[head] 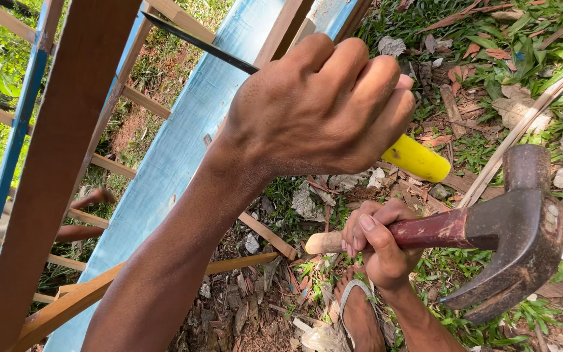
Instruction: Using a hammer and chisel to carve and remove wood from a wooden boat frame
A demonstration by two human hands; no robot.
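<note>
My left hand [320, 107] is clenched around a tool with a yellow handle [418, 158]. The tool's thin black shaft [197, 42] points up and left toward the wooden frame [53, 163] and a pale blue sheet [184, 143]; its tip is hidden behind the frame. My right hand [376, 238] grips the dark red wooden handle [431, 229] of a claw hammer. The rusty steel hammer head [522, 228] sits at the right, level with and below the yellow handle and apart from it.
The brown timber frame with blue-painted strips fills the left side. Below is ground with grass, dry leaves, wood scraps [268, 236] and bits of rubble. My sandalled foot [360, 309] shows at the bottom. Blurred limbs of another person [79, 231] show through the frame.
</note>
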